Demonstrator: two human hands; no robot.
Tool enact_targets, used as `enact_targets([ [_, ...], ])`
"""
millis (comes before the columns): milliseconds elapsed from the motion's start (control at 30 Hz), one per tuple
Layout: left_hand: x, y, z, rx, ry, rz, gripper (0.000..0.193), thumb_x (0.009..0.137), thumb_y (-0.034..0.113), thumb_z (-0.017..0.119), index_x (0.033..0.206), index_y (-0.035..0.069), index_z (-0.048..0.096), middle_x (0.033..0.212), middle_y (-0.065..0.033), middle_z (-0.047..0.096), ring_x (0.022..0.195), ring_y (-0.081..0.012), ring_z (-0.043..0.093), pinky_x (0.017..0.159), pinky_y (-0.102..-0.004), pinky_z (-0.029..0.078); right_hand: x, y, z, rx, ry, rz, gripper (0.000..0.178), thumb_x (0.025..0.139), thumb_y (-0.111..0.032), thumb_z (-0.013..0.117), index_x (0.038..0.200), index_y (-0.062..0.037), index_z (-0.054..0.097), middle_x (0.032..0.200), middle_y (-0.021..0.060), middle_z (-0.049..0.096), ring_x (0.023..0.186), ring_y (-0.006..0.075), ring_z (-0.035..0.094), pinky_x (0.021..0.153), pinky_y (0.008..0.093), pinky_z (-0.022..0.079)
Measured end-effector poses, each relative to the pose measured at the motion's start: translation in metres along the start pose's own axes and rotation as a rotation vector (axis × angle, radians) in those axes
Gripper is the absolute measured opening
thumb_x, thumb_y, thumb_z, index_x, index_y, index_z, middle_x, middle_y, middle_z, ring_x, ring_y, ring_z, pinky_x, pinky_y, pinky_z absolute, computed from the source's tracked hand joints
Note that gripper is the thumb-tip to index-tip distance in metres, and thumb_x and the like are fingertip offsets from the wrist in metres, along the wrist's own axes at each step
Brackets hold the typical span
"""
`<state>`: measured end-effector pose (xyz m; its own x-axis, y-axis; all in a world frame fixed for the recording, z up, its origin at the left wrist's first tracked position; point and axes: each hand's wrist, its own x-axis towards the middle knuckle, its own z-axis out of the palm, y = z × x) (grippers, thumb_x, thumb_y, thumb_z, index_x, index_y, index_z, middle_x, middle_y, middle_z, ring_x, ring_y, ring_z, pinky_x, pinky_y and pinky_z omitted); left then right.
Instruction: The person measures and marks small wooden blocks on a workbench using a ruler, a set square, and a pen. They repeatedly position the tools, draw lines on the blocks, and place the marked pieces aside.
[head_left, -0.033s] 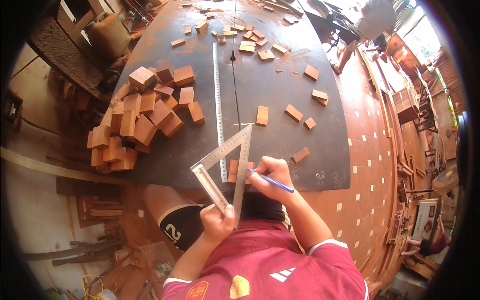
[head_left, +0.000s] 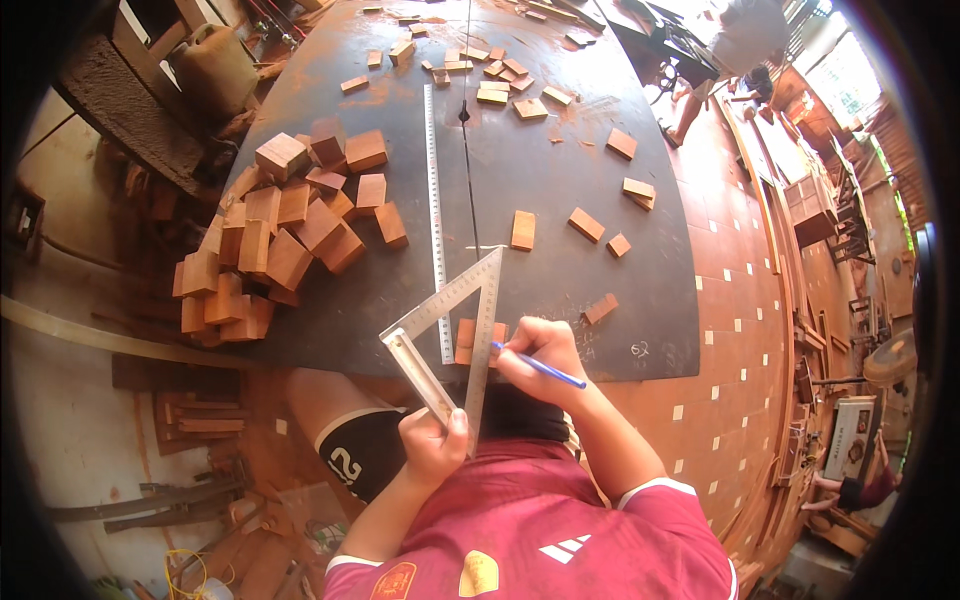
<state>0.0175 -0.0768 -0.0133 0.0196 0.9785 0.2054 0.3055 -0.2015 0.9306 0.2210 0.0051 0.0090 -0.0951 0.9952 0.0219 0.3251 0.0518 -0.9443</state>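
Note:
My left hand grips the lower corner of a metal triangular set square, its thick fence facing left. The square lies tilted over a reddish wooden block at the near edge of the dark table, partly hiding it. In my right hand is a blue pen, its tip close to the square's right edge and the block. A long white ruler runs lengthwise along the table, left of a dark seam; the square overlaps its near end.
A pile of wooden blocks covers the table's left side. Several small wood pieces are scattered to the right and at the far end. The dark tabletop ends at a tiled floor on the right. Another person is at far right.
Almost nothing differs. My right hand and the pen have shifted very slightly; the set square stays in place.

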Motion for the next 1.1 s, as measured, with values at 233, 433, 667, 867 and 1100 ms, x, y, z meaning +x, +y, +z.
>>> enact_targets([
  [233,0.006,-0.007,0.001,-0.012,0.011,0.006,0.024,0.095,0.012,0.062,0.073,0.002,0.065,0.061,-0.0126,0.060,0.052,-0.0284,0.062,0.053,-0.0394,0.048,-0.024,-0.009,0.004,0.006,-0.128,-0.061,0.018,0.077,-0.006,0.076,0.069,-0.0010,0.060,0.059,0.0113,0.062,0.053,0.0112,0.059,0.050,0.0311,0.047],
  [433,0.006,-0.021,-0.032,-0.142,0.056,-0.182,0.041,0.100,0.026,0.059,0.066,0.004,0.053,0.058,0.0004,0.051,0.053,-0.0087,0.049,0.049,-0.0318,0.036,-0.024,0.003,-0.019,0.054,0.153,-0.172,0.015,0.082,-0.001,0.075,0.078,-0.0013,0.061,0.061,0.0044,0.061,0.055,0.0056,0.057,0.049,0.0256,0.044],
  [667,0.039,-0.048,-0.096,0.037,-0.087,-0.299,0.039,0.101,0.024,0.064,0.071,-0.001,0.063,0.058,-0.0090,0.061,0.054,-0.0115,0.058,0.052,-0.0327,0.045,-0.034,0.042,-0.036,-0.339,0.483,-0.435,0.019,0.077,0.006,0.075,0.087,-0.0024,0.061,0.067,0.0081,0.062,0.054,0.0181,0.061,0.054,0.0298,0.050],
  [867,0.066,-0.018,-0.095,0.636,0.159,-0.245,0.026,0.092,0.022,0.079,0.085,0.000,0.067,0.070,-0.0097,0.063,0.062,-0.0202,0.060,0.061,-0.0344,0.049,-0.033,0.061,-0.038,-0.413,0.512,-0.692,0.027,0.074,0.010,0.072,0.093,-0.0033,0.058,0.068,0.0082,0.062,0.055,0.0241,0.062,0.055,0.0332,0.052],
  [1100,0.079,0.025,-0.028,0.624,-0.181,0.170,0.075,0.073,0.040,0.092,0.131,0.004,0.061,0.131,-0.0157,0.061,0.123,-0.0360,0.056,0.107,-0.0482,0.040,-0.032,0.060,-0.032,-0.461,0.509,-0.770,0.031,0.073,0.012,0.071,0.096,-0.0024,0.057,0.067,0.0067,0.060,0.055,0.0245,0.063,0.055,0.0338,0.054],
])
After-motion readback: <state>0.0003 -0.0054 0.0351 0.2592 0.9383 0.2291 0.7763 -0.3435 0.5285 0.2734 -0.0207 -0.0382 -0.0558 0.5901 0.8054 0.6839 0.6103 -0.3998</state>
